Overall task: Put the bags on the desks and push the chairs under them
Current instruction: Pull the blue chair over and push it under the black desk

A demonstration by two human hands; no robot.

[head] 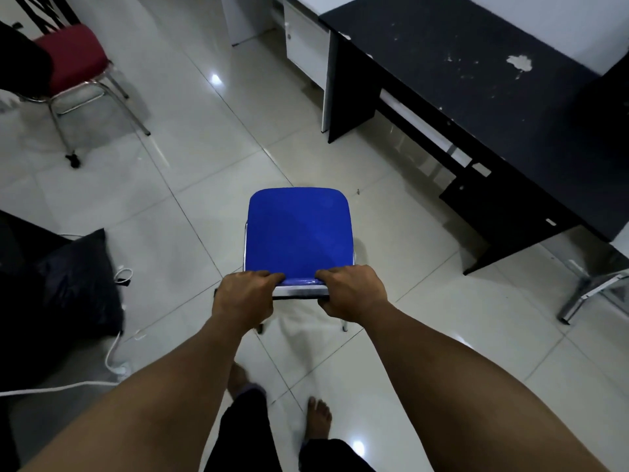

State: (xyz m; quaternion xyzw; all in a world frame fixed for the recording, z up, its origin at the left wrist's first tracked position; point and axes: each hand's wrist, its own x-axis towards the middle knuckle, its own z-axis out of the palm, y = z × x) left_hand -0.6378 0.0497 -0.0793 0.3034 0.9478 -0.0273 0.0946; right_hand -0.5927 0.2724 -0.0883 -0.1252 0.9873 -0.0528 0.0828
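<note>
A blue-seated chair (297, 233) with chrome legs stands on the tiled floor right in front of me. My left hand (246, 296) and my right hand (352, 292) both grip the top of its backrest, side by side, fingers curled over the edge. A black desk (476, 83) stands to the right, its open underside facing the chair, about a chair's width away. A black bag (78, 284) lies on the floor at my left.
A red-seated chair (73, 59) stands at the far left with a dark object at its edge. A white cabinet (306, 42) sits beyond the black desk. White cable (114, 349) runs along the floor by the bag. Chrome legs (589, 291) show at the right edge.
</note>
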